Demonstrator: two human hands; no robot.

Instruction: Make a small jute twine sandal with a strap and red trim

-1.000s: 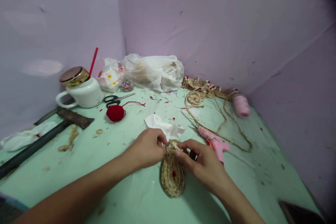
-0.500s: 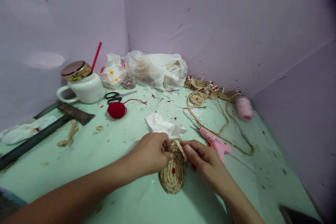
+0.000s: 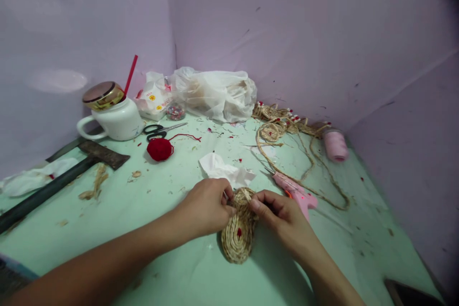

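Note:
A slipper-shaped piece of coiled straw cord [image 3: 237,241] lies on the pale green table, a small red mark in its near half. My left hand [image 3: 211,205] is closed at its upper left edge, fingertips curled around the rim and partly hidden. My right hand [image 3: 281,215] pinches a short straw strap [image 3: 246,195] that crosses the far end of the piece. Just right of that hand lies a pink glue gun [image 3: 296,193]. Crumpled white paper [image 3: 225,171] sits right behind the woven piece.
At left are a black-handled hammer [image 3: 103,155], a white mug [image 3: 124,122], scissors [image 3: 154,130] and a red yarn ball [image 3: 160,149]. Behind stands a white plastic bag [image 3: 222,95]. To the right, loose straw cord [image 3: 263,150] loops near a pink thread spool [image 3: 335,146].
My right fingers have shifted slightly, and the strap now lies lower and flatter against the woven piece. My left hand stays nearly in place.

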